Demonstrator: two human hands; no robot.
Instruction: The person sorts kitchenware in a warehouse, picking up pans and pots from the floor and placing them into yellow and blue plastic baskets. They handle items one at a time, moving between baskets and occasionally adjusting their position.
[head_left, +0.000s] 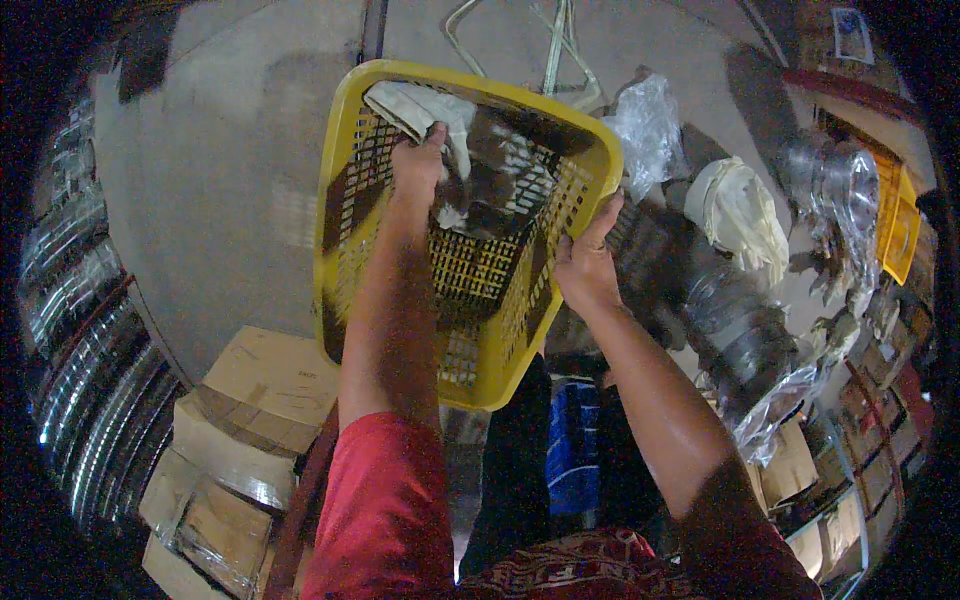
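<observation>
A yellow plastic basket (326, 240) with slotted walls is tilted in front of me. My left hand (420, 165) reaches inside it, its thumb and fingers closed on a whitish cloth (425, 108) near the far left corner. On the right side, my right hand (588, 262) grips the basket's rim, with the thumb pointing up along it. Some dark and pale matter (500, 175) lies beside the cloth in the basket; I cannot make out what it is.
Cardboard boxes (270, 380) are stacked at the lower left, beside rows of shiny wrapped stacks (110, 400). To the right stand clear plastic bags (648, 130), a white cloth-covered bundle (735, 210), film-wrapped goods (830, 190) and an orange crate (902, 225). Pale straps (555, 45) lie on the floor beyond the basket.
</observation>
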